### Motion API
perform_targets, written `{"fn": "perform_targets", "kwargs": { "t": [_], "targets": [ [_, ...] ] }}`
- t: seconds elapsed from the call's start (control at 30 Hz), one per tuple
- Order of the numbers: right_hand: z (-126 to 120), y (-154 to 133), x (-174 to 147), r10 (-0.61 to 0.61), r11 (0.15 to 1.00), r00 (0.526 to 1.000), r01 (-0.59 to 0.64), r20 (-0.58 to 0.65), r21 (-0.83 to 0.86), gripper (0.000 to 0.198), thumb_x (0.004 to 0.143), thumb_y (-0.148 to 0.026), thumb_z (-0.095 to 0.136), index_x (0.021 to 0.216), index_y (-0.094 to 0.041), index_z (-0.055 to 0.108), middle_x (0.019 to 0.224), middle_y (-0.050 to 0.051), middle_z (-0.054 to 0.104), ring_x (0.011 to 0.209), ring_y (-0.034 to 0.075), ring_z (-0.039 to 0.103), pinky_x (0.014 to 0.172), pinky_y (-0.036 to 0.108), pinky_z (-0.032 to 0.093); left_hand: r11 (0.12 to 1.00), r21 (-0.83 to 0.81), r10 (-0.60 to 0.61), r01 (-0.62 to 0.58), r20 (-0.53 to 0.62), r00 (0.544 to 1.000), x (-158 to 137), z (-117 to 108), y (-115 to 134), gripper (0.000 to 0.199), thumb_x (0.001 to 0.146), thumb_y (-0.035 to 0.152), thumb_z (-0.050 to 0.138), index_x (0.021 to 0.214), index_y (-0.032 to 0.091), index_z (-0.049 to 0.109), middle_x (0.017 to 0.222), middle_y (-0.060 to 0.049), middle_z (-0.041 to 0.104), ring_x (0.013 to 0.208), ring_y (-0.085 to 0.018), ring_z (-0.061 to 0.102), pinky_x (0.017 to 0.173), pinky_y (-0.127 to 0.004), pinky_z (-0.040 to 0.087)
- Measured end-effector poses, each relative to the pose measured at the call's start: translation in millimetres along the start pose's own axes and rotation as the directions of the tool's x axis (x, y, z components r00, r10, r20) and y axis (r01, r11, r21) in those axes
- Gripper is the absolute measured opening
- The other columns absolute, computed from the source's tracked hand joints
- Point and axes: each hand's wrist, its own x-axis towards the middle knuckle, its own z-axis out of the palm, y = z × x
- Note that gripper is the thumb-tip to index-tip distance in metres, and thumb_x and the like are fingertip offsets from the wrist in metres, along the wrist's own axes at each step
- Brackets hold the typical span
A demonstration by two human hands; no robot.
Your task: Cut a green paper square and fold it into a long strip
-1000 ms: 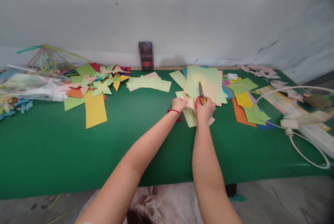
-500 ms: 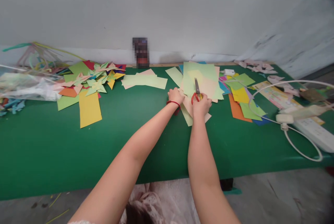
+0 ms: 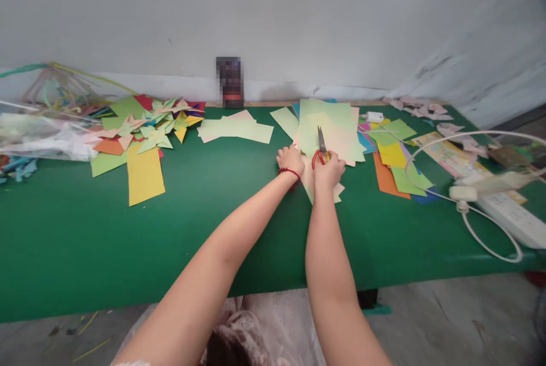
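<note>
My right hand (image 3: 329, 170) is closed around the handles of the scissors (image 3: 321, 145), which have red and yellow grips and dark blades pointing away from me. Under the blades lie pale green and pink paper sheets (image 3: 328, 118) in an overlapping stack. Narrower pale paper pieces (image 3: 307, 179) stick out between my two hands, partly covered by them. My left hand (image 3: 290, 161), with a red string on its wrist, rests at the left edge of these pieces. Its fingers are slightly bent and a little apart; the thumb's grip on any paper is hidden.
Pale paper strips (image 3: 234, 128) lie left of the stack. Farther left are folded paper stars (image 3: 156, 137) and a yellow sheet (image 3: 145, 177). On the right are coloured papers (image 3: 392, 155), a white cable and a power strip (image 3: 516, 221). A pixelated dark object (image 3: 230, 82) leans on the wall.
My left hand has shifted slightly right and toward me, closer to my right hand, covering more of the pale pieces. The right hand and scissors have hardly moved.
</note>
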Motion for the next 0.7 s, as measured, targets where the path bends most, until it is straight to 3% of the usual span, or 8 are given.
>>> {"fn": "perform_targets", "kwargs": {
  "t": [0.13,0.23,0.33,0.47,0.57,0.6,0.63,0.7],
  "targets": [
    [0,0,1,0.005,1.0,1.0,-0.005,0.004,0.004,0.036,0.077,-0.029,0.054,0.112,-0.018,0.058,0.099,0.011,0.049,0.096,0.025,0.047,0.086,0.039,0.038,0.992,-0.125,-0.009,0.014,0.045,0.999,8,3,0,0.037,0.087,0.031,0.056,0.12,0.017,0.051,0.123,-0.01,0.053,0.109,-0.023,0.054,0.091,-0.045,0.045],
    [0,1,3,0.014,1.0,1.0,-0.014,0.003,0.015,0.037,0.077,-0.03,0.055,0.111,-0.018,0.059,0.099,0.011,0.05,0.097,0.025,0.047,0.086,0.039,0.038,0.974,-0.226,-0.015,0.027,0.055,0.998,13,-6,-7,0.055,0.071,0.012,0.07,0.123,0.016,0.051,0.123,-0.013,0.056,0.116,-0.027,0.051,0.098,-0.037,0.04],
    [0,2,5,0.031,0.999,0.999,-0.031,0.008,0.032,0.038,0.075,-0.032,0.057,0.112,-0.02,0.059,0.099,0.01,0.05,0.096,0.025,0.048,0.085,0.039,0.039,0.948,-0.317,-0.019,0.012,-0.019,1.0,18,-38,-19,0.069,0.062,-0.001,0.069,0.124,0.023,0.051,0.122,-0.007,0.059,0.123,-0.028,0.046,0.104,-0.035,0.034],
    [2,3,6,0.045,0.997,0.999,-0.046,0.014,0.058,0.039,0.073,-0.03,0.058,0.111,-0.021,0.06,0.098,0.009,0.05,0.093,0.023,0.048,0.085,0.037,0.039,0.905,-0.423,-0.042,-0.039,-0.181,0.983,36,-104,-37,0.063,0.066,-0.002,0.065,0.12,0.028,0.054,0.121,-0.002,0.059,0.123,-0.024,0.045,0.106,-0.033,0.032],
    [3,3,5,0.045,0.996,0.999,-0.045,0.005,0.081,0.039,0.074,-0.031,0.057,0.112,-0.021,0.059,0.098,0.009,0.05,0.093,0.023,0.048,0.086,0.038,0.039,0.864,-0.504,-0.142,-0.01,-0.263,0.954,57,-143,-48,0.04,0.08,0.015,0.062,0.119,0.021,0.053,0.125,-0.007,0.053,0.115,-0.022,0.05,0.097,-0.038,0.041],
    [3,3,5,0.044,0.995,0.999,-0.044,0.002,0.088,0.039,0.074,-0.031,0.056,0.112,-0.021,0.059,0.098,0.009,0.05,0.093,0.023,0.048,0.086,0.039,0.039,0.843,-0.538,-0.193,0.023,-0.262,0.946,64,-151,-51,0.035,0.086,0.028,0.056,0.119,0.016,0.051,0.122,-0.009,0.053,0.106,-0.022,0.055,0.088,-0.044,0.047],
    [3,3,5,0.044,0.995,0.999,-0.044,-0.001,0.095,0.039,0.075,-0.032,0.056,0.112,-0.021,0.058,0.099,0.009,0.05,0.093,0.023,0.048,0.086,0.039,0.039,0.814,-0.576,-0.251,0.067,-0.245,0.936,70,-156,-55,0.034,0.088,0.033,0.054,0.118,0.016,0.052,0.118,-0.009,0.054,0.101,-0.021,0.057,0.084,-0.042,0.049],
    [2,2,4,0.044,0.994,0.999,-0.043,-0.007,0.104,0.038,0.076,-0.032,0.054,0.112,-0.021,0.058,0.099,0.009,0.049,0.093,0.023,0.048,0.086,0.04,0.039,0.749,-0.649,-0.34,0.135,-0.2,0.919,82,-159,-62,0.034,0.088,0.033,0.053,0.117,0.015,0.052,0.116,-0.009,0.055,0.098,-0.02,0.058,0.082,-0.041,0.05]
  ]
}}
